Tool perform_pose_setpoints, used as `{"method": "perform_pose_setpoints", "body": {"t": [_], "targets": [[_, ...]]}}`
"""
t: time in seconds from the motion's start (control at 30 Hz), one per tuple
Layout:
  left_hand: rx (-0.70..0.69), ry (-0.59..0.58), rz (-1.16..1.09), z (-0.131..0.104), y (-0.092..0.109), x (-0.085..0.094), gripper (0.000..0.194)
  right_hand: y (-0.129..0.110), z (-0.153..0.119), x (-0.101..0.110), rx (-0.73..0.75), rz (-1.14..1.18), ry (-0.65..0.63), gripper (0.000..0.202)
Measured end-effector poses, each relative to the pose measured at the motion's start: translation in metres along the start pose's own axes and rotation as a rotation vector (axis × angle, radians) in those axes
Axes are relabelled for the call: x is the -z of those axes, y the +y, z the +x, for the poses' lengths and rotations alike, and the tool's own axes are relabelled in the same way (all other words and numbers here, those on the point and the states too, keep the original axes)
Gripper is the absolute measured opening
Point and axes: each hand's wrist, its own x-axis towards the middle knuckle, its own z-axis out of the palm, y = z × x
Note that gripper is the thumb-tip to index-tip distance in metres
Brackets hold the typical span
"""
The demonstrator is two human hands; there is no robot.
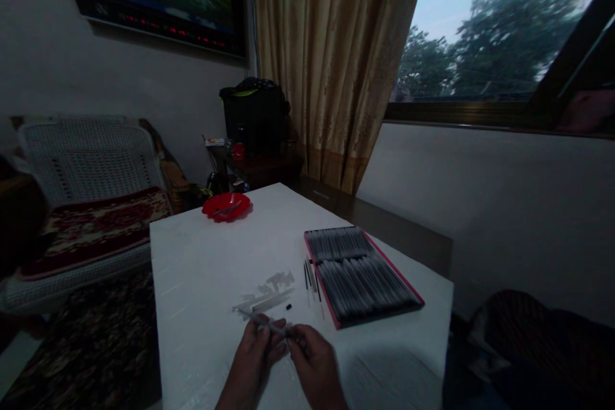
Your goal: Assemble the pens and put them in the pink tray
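A slim, pale pen-like stick (262,319) is held between my two hands just above the table's near part. My left hand (257,349) is closed around its middle, fingers underneath and thumb on top. My right hand (312,355) pinches its near right end, and the fingertips partly cover it. Beyond my fingers lie a small black cap-like piece (289,307) and grey, streaky patches (271,288) on the white surface. Several thin dark-and-light sticks (308,275) lie to the right, beside a pink-edged black case (339,325) holding two rows of slim pen-like sticks.
The white tabletop (192,282) carries a red scalloped dish (225,207) with thin pieces in it at the far left. Behind stand a dark side table (262,170) and a curtain (327,57). A white woven chair (91,147) is left; a window (480,32) is right.
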Motion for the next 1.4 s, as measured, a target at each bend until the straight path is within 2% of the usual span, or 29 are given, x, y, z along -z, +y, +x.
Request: {"method": "perform_pose_setpoints", "body": {"t": [0.23,0.43,0.6,0.73,0.8,0.9,1.0,1.1,1.23,1.4], "targets": [[-0.018,-0.018,0.035,0.000,-0.002,0.001,0.044,-0.004,-0.001,0.001,0.116,-0.122,0.040,0.014],[-0.028,-0.054,0.014,0.000,-0.003,0.000,0.039,-0.004,-0.002,0.001,0.133,-0.224,0.044,0.019],[-0.034,-0.106,0.018,0.002,-0.009,0.006,0.035,0.001,-0.002,-0.002,0.158,-0.394,0.067,0.034],[-0.043,-0.098,0.029,0.002,-0.009,0.007,0.035,0.002,-0.002,-0.003,0.133,-0.399,0.067,0.043],[-0.049,-0.102,0.027,0.002,-0.008,0.006,0.035,0.001,-0.002,-0.002,0.118,-0.348,0.053,0.038],[-0.056,-0.118,0.017,0.001,-0.005,0.004,0.034,0.001,-0.003,0.000,0.132,-0.287,0.024,0.017],[-0.048,-0.107,0.011,0.000,-0.005,0.004,0.036,0.003,-0.005,0.000,0.172,-0.282,0.027,0.012],[-0.043,-0.110,0.013,0.001,-0.007,0.006,0.034,0.007,-0.005,-0.001,0.176,-0.289,0.028,0.016],[-0.050,-0.123,-0.001,0.002,-0.008,0.007,0.032,0.009,-0.004,-0.005,0.170,-0.345,0.049,0.032],[-0.050,-0.126,-0.002,0.001,-0.006,0.006,0.033,0.006,-0.007,-0.007,0.131,-0.262,0.098,0.018]]}}
